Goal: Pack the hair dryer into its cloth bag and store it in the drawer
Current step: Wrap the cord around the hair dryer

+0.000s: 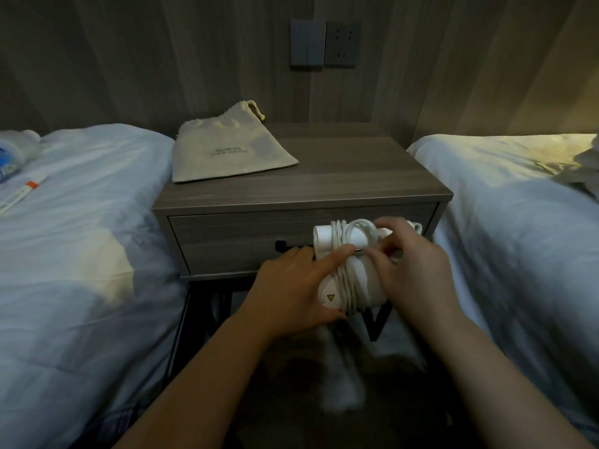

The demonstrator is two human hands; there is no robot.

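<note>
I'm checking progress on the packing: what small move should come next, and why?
Probably tuck the loose cord end under the wraps. Both hands, left hand and right hand, hold the hair dryer before the closed drawer, the cord already coiled round it, while the cloth bag lies flat on the nightstand.

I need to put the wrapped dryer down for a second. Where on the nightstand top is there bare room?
The nightstand top is bare across its right half, from the cloth bag to the right edge, and along the front edge. The bag fills the back left corner. Both hands, left hand and right hand, hold the hair dryer before the shut drawer.
</note>
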